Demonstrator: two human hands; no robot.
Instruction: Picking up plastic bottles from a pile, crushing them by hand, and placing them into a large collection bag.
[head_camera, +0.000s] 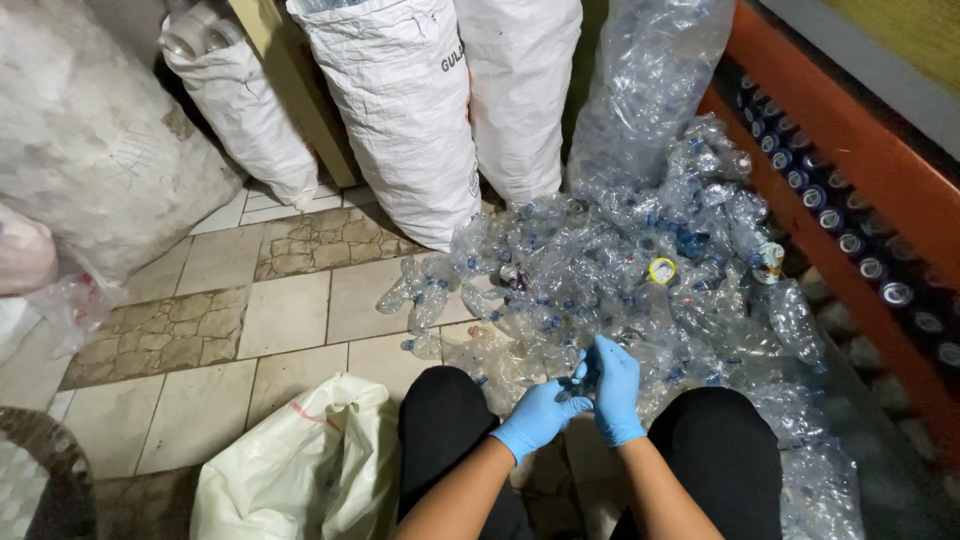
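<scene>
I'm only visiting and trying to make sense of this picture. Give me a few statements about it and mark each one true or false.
1. Both hands wear blue gloves. True: the left hand and the right hand are both gloved in blue.
2. The hands are far apart. False: they meet around a small item, too hidden to identify.
3. A pile of clear plastic bottles lies on the floor ahead of the knees. True.
4. The white sacks lie flat on the floor. False: they stand upright behind the pile.
5. The tiled floor is covered with carpet. False: bare beige tiles show.
6. A pale bag sits beside the person's left knee. True.
</scene>
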